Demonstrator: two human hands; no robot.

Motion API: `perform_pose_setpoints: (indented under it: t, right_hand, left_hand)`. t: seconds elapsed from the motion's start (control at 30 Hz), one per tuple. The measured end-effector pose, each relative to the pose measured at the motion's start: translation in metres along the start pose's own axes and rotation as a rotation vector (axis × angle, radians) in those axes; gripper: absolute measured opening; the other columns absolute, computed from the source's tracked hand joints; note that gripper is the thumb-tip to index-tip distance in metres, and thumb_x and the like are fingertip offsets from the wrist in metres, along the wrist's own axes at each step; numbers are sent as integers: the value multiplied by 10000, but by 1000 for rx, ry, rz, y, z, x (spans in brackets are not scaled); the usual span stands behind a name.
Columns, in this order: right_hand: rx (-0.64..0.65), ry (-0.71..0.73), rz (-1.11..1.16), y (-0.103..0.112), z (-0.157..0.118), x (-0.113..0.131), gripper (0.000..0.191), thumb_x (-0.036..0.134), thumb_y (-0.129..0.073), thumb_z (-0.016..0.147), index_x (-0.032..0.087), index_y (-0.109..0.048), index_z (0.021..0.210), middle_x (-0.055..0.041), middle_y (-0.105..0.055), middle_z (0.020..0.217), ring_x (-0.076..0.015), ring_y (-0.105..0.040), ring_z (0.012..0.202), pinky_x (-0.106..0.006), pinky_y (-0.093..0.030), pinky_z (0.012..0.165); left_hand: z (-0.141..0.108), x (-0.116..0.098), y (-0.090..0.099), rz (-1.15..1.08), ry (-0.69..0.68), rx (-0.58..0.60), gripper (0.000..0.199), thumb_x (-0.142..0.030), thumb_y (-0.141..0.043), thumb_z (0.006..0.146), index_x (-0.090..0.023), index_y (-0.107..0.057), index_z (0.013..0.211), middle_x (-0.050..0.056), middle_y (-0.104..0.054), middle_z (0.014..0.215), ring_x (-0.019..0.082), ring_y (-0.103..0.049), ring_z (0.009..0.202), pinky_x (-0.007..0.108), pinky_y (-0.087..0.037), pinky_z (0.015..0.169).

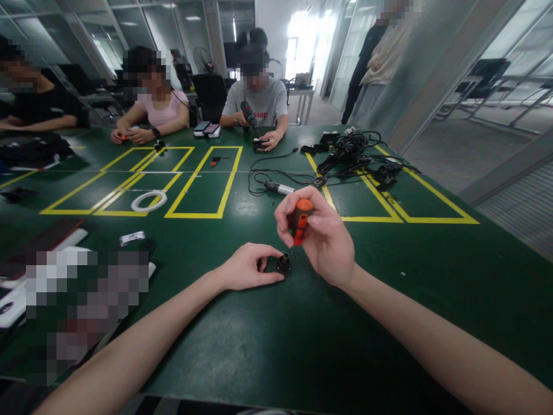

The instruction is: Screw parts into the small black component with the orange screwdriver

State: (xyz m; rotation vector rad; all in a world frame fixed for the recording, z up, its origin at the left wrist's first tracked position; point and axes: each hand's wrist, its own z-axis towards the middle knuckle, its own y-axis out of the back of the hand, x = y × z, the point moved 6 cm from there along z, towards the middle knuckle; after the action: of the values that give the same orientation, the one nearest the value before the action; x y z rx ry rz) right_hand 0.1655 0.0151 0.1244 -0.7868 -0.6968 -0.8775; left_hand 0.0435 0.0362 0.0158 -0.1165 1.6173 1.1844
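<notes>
One orange-black screwdriver (302,218) is gripped by the right hand (330,237); the left hand (247,267) pinches a black part (283,265).

Green bench (432,265), yellow tape rectangles (194,216) over far half. White ring (135,203) flat, partly across tape, left of centre. Small white packet (132,238) nearer the near edge than ring. Black cable tangle (349,147) toward far right corner. Far edge: 3 people (162,109), 1 gripping a drill (248,113).
</notes>
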Motion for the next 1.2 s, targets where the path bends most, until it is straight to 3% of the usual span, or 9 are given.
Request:
perform_pose_setpoints:
  t: [0.2,0.37,0.57,0.73,1.0,1.2]
  right_hand:
    - [-1,-46,-20,0,-1,-2,247,309,-448,880,183,-647,954,7,-513,712,-145,-426,582,-294,-337,533]
    - [20,-42,46,-3,0,-2,202,280,-480,851,212,-579,1013,43,-484,669,-128,-370,545,-256,-302,502]
    - [2,-38,41,-1,3,-2,108,316,-512,870,229,-518,934,46,-521,699,-110,-398,516,-248,-338,496]
    - [21,-63,10,-2,3,-1,239,403,-476,906,201,-582,836,9,-510,697,-130,-417,539,-285,-355,511]
    - [47,-58,82,-5,1,-2,130,272,-521,818,238,-491,940,64,-472,659,-113,-337,532,-234,-296,494]
    - [6,-10,37,1,3,-1,81,257,-501,834,218,-516,903,35,-558,741,-106,-442,534,-257,-358,516]
  left_hand:
    - [0,0,0,-7,12,11,372,-396,-787,816,-158,-769,1101,-41,-588,643,88,-501,561,183,-371,542]
    - [0,0,0,-2,17,17,378,-389,-794,811,-152,-770,1104,-46,-583,630,85,-497,546,185,-372,543]
    - [0,0,-1,-7,23,19,392,-387,-789,819,-158,-764,1136,-46,-578,633,87,-500,551,186,-368,544]
    - [0,-1,0,-7,21,16,394,-383,-793,811,-161,-764,1135,-51,-562,619,88,-492,548,185,-364,538]
    - [0,0,-1,-8,24,28,378,-388,-785,819,-149,-768,1112,-34,-602,654,94,-519,566,195,-382,560]
    - [0,-2,0,-6,9,18,377,-374,-791,814,-150,-765,1115,-49,-575,622,91,-509,554,194,-377,560]
